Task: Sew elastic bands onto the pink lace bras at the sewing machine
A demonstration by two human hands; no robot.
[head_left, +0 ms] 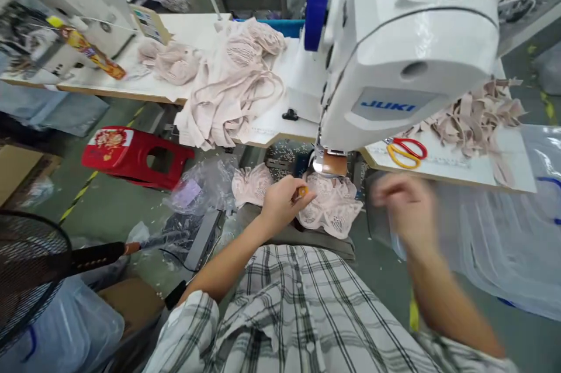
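My left hand (283, 203) is closed on a small orange-handled tool (300, 192) and rests against a pale pink lace garment (331, 206) lying under the head of a white sewing machine (394, 40). My right hand (405, 209) hovers to the right of the garment, smeared by motion, so its fingers cannot be read. Another pink lace piece (250, 183) lies just left of my left hand.
A heap of pink garments (236, 86) covers the white table (272, 121). Red and yellow scissors (405, 151) and cut pink straps (477, 116) lie at right. A red stool (131, 156), a black fan (30, 279) and clear plastic bags (504, 244) surround me.
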